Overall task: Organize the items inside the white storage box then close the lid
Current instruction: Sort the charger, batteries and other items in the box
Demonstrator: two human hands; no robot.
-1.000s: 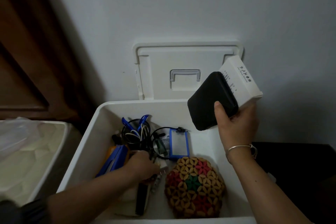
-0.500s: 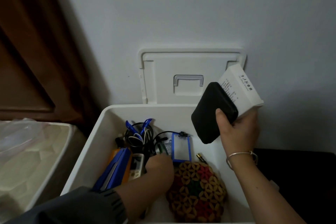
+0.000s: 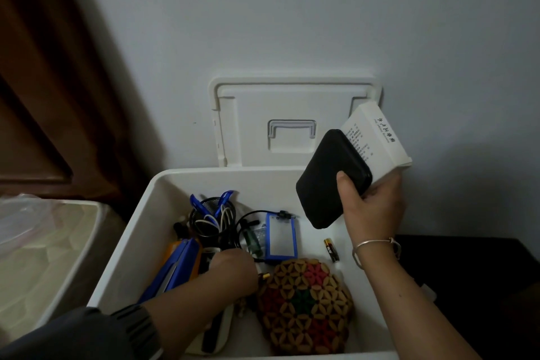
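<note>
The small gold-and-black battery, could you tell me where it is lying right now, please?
In the head view, the small gold-and-black battery lies loose on the white storage box floor, right of the blue-framed card holder.

The scene is dim and flat, with muted colours and fine grain in the dark areas. The white storage box (image 3: 152, 207) is the brightest surface, yet reads grey, without glare. Left of the box, the brown wood panel (image 3: 43, 82) sinks into deep shadow; right of it, the lower corner is almost black and shows no detail. A soft shadow falls on the wall (image 3: 292, 9) to the right of the box's lid (image 3: 292, 102). Straight lines bow toward the frame's edges. The sleeve (image 3: 87, 333) in front of the box is soft.
</note>
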